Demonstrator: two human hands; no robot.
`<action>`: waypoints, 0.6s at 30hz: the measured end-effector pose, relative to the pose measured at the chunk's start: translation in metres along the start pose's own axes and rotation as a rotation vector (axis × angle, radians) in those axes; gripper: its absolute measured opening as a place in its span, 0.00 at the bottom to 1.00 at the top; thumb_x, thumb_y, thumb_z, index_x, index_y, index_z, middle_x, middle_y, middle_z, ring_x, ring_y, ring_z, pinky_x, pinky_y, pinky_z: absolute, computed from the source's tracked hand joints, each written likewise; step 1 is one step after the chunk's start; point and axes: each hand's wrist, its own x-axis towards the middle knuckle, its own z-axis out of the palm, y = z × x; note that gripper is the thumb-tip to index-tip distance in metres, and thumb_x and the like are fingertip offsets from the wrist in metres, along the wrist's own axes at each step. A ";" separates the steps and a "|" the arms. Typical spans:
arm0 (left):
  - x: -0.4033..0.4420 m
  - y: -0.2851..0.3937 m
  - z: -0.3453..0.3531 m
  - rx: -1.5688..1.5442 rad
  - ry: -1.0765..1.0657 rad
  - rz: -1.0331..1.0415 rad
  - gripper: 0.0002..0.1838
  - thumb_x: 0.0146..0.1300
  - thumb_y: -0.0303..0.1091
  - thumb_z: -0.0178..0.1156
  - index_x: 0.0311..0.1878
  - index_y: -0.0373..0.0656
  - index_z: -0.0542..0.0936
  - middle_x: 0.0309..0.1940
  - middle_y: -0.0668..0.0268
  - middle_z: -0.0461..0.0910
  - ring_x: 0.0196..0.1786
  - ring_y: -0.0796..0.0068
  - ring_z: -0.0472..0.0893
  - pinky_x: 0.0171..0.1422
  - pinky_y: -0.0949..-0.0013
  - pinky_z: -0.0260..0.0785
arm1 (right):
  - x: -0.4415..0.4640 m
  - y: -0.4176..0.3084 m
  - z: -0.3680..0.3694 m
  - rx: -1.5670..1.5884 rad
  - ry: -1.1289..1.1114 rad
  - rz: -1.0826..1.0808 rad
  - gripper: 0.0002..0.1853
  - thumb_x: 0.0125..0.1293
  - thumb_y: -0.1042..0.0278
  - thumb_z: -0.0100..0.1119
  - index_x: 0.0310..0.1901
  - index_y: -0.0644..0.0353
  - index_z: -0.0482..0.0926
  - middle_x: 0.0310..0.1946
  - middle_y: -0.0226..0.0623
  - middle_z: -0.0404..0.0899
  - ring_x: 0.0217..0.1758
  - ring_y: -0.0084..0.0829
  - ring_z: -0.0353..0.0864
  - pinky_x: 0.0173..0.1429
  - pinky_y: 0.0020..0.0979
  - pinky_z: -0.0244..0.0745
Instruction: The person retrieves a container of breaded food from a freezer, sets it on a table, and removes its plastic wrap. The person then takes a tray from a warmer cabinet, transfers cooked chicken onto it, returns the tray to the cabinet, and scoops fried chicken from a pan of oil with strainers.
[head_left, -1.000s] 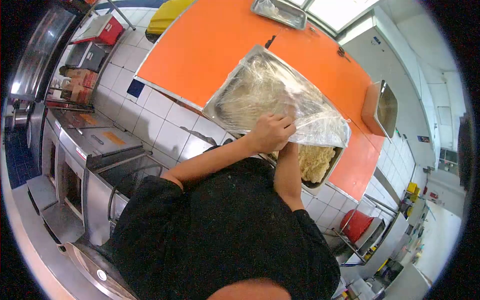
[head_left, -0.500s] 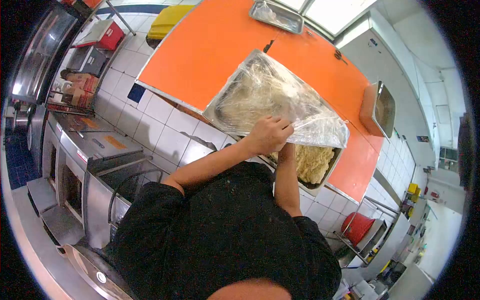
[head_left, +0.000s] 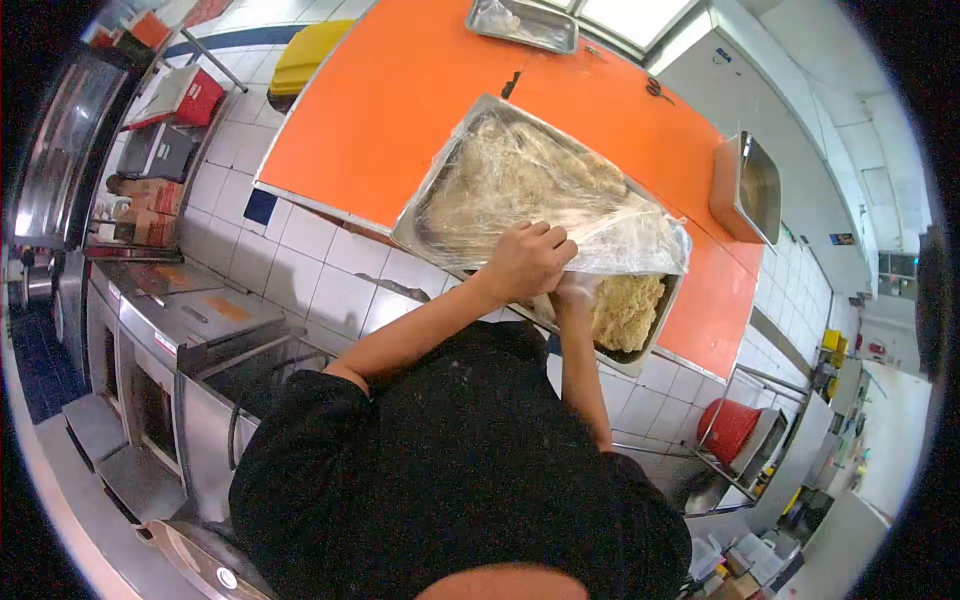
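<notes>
A large metal tray holds a pale yellowish, crumbly food mass, with clear plastic wrap stretched over most of it. The near right part of the food lies uncovered. My left hand is over the tray's near side, its fingers curled closed on the edge of the wrap. Just right of it and lower, my right hand reaches in over the near rim, partly under the wrap. Its fingers are hidden by the film and cannot be made out.
The tray rests on an orange tabletop, its near side at the edge. Farther back are a shallow metal tray with plastic in it, scissors and a deep metal pan. Steel equipment stands left; a red tub sits right.
The view has shifted slightly, moving the table leftward in it. The wrap lies differently over the food, which shows more clearly through it. My right hand now shows apart from my left, under the film.
</notes>
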 end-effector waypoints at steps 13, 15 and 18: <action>-0.004 0.002 -0.001 0.012 -0.008 0.012 0.10 0.44 0.35 0.63 0.31 0.47 0.75 0.29 0.67 0.74 0.37 0.63 0.80 0.41 0.60 0.73 | 0.029 -0.040 0.068 0.166 -0.199 -0.059 0.20 0.61 0.55 0.62 0.50 0.59 0.81 0.46 0.45 0.83 0.55 0.44 0.79 0.62 0.35 0.71; -0.006 0.003 0.001 0.010 -0.001 0.018 0.10 0.44 0.35 0.63 0.31 0.48 0.75 0.29 0.67 0.74 0.37 0.63 0.80 0.41 0.60 0.73 | 0.028 -0.042 0.071 0.187 -0.205 -0.044 0.20 0.61 0.55 0.62 0.50 0.59 0.81 0.46 0.45 0.83 0.55 0.44 0.79 0.62 0.35 0.71; -0.004 0.002 0.000 -0.005 -0.014 0.007 0.09 0.44 0.34 0.63 0.31 0.48 0.75 0.29 0.67 0.74 0.37 0.63 0.80 0.40 0.61 0.73 | 0.025 -0.046 0.071 0.215 -0.209 -0.011 0.20 0.61 0.55 0.62 0.50 0.59 0.81 0.46 0.45 0.83 0.55 0.44 0.79 0.62 0.35 0.70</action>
